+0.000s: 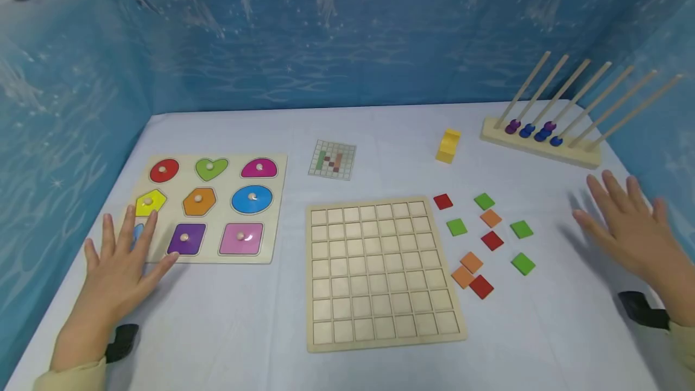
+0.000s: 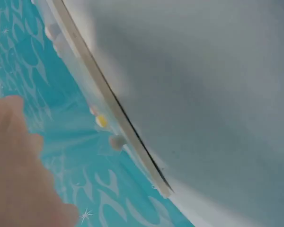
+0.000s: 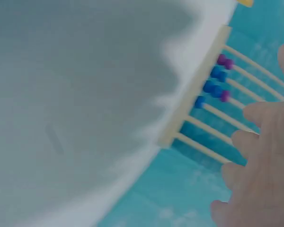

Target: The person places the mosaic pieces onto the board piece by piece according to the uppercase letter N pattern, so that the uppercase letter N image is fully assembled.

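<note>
My left hand (image 1: 119,267), fingers spread, is over the lower left corner of a wooden knob puzzle (image 1: 279,198) and hides part of a blue piece (image 1: 138,233). The puzzle's colored shapes, among them a purple square (image 1: 186,239) and a yellow pentagon (image 1: 151,203), each carry a knob. At the far right, my right hand (image 1: 632,228) is spread with nothing in it, in front of a wooden peg rack (image 1: 543,146). Blue and purple beads (image 3: 217,90) sit low on some of its pegs. Between the hands lies a wooden grid board (image 1: 385,273) with bare cells.
Right of the board lie loose square tiles: several green (image 1: 522,229), several orange (image 1: 471,262) and three red (image 1: 491,241). A small pattern card (image 1: 332,160) and a yellow block (image 1: 448,146) lie farther back. Blue sea-print cloth (image 1: 347,47) walls the white table (image 1: 228,318).
</note>
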Demonstrator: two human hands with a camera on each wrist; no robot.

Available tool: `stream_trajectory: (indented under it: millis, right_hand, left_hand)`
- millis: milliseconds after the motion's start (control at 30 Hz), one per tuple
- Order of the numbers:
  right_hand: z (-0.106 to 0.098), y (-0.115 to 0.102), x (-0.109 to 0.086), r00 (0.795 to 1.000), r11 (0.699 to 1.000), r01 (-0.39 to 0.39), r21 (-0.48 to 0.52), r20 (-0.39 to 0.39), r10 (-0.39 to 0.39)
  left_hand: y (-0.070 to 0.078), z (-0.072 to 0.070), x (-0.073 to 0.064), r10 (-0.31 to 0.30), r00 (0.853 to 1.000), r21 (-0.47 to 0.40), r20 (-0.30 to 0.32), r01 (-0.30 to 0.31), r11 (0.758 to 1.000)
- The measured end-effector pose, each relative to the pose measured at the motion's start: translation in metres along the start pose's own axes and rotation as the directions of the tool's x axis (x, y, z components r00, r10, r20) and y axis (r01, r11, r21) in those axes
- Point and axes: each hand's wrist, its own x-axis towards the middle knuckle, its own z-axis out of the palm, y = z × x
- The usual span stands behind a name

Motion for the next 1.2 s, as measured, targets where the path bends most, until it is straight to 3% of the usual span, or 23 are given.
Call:
stream_trajectory:
  millis: [100,200,267,400,533,633,733,800,1067,1200]
  right_hand:
    - [-0.014,-0.010,-0.003,0.998,0.999,0.042,-0.006,-0.045,-0.042]
    - [-0.033,-0.029,-0.009,0.993,0.996,0.086,0.008,-0.076,-0.085]
    - [-0.045,-0.044,-0.015,0.992,0.994,0.102,0.042,-0.074,-0.098]
    - [-0.053,-0.076,-0.026,0.990,0.979,0.133,0.157,-0.056,-0.126]
    - [-0.041,-0.101,-0.035,0.976,0.925,0.214,0.315,-0.029,-0.216]
    - [-0.029,-0.113,-0.039,0.949,0.838,0.278,0.469,-0.002,-0.314]
    - [-0.017,-0.119,-0.038,0.923,0.744,0.304,0.595,0.009,-0.385]
    - [-0.009,-0.122,-0.035,0.914,0.700,0.307,0.645,0.005,-0.407]
    - [0.017,-0.129,-0.026,0.906,0.594,0.239,0.768,0.043,-0.421]
    - [0.023,-0.131,-0.027,0.911,0.592,0.240,0.769,0.032,-0.410]
  left_hand:
    - [0.009,-0.007,-0.001,0.040,0.999,-0.047,-0.028,-0.041,0.998]
    - [0.031,-0.022,-0.004,0.114,0.991,-0.111,-0.071,-0.121,0.986]
    - [0.052,-0.035,-0.005,0.180,0.979,-0.158,-0.099,-0.194,0.968]
    - [0.101,-0.054,-0.008,0.290,0.950,-0.282,-0.117,-0.312,0.907]
    - [0.143,-0.047,-0.012,0.355,0.935,-0.420,-0.023,-0.331,0.845]
    - [0.165,-0.029,-0.012,0.430,0.901,-0.511,0.053,-0.346,0.787]
    - [0.175,-0.012,-0.009,0.503,0.860,-0.574,0.086,-0.370,0.731]
    - [0.177,-0.003,-0.005,0.536,0.840,-0.603,0.086,-0.384,0.699]
    - [0.176,0.023,0.004,0.598,0.785,-0.682,0.159,-0.351,0.642]
    - [0.177,0.031,0.004,0.629,0.760,-0.663,0.165,-0.386,0.641]
